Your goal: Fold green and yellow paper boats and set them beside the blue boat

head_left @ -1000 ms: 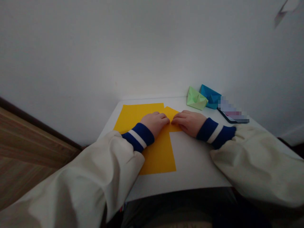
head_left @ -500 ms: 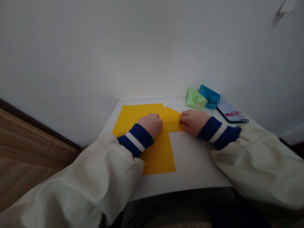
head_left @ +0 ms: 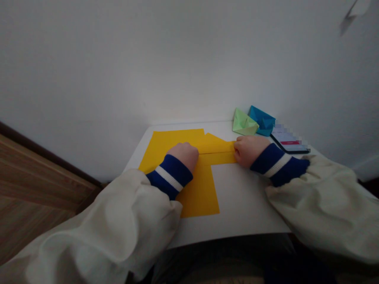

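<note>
A piece of folded yellow paper (head_left: pixel 218 148), with a crease line along its length and a sloped upper edge, lies between my hands. Beneath its left part is a larger flat yellow sheet (head_left: pixel 199 195). My left hand (head_left: pixel 185 154) is closed at the folded paper's left end, which it covers. At the right end, my right hand (head_left: pixel 249 151) is closed with its fingers curled on the paper's edge. The fingertips of both hands are mostly hidden.
A light green folded paper boat (head_left: pixel 244 123) and a blue one (head_left: pixel 262 120) stand at the back right. Beside them lies a phone (head_left: pixel 291 146) with a lit screen. All rest on a white table (head_left: pixel 242 205) against a wall.
My right hand has slid right along the folded paper to its end, uncovering more of it. My left hand has shifted slightly left, its fingers curled in more.
</note>
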A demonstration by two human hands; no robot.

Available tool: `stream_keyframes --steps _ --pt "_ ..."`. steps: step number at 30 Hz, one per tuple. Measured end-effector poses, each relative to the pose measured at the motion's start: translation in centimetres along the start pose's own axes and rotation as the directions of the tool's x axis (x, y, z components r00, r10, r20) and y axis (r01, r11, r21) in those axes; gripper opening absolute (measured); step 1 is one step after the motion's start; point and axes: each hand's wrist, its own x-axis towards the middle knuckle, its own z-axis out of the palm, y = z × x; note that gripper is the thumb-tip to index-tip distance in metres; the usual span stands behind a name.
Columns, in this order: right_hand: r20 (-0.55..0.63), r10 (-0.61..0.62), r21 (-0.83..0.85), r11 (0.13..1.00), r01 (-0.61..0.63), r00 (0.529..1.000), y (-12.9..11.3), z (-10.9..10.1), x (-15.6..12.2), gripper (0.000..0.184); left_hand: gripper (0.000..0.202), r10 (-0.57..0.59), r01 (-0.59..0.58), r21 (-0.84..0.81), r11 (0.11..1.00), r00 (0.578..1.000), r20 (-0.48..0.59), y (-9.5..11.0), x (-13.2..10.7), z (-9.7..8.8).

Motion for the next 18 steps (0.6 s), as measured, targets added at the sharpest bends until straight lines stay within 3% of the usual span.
stream_keyframes --steps 8,18 --pt "0.024 0.120 -0.016 0.993 -0.120 0.992 -0.19 -0.25 -0.16 0.029 0.038 -0.124 0.124 -0.036 0.992 0.992 0.015 0.05 -0.28 -0.38" --pt "0.013 0.184 0.068 0.980 -0.184 0.983 -0.22 -0.36 -0.39 0.036 0.041 -0.186 0.186 -0.034 0.982 0.983 -0.004 0.12 0.01 -0.07"
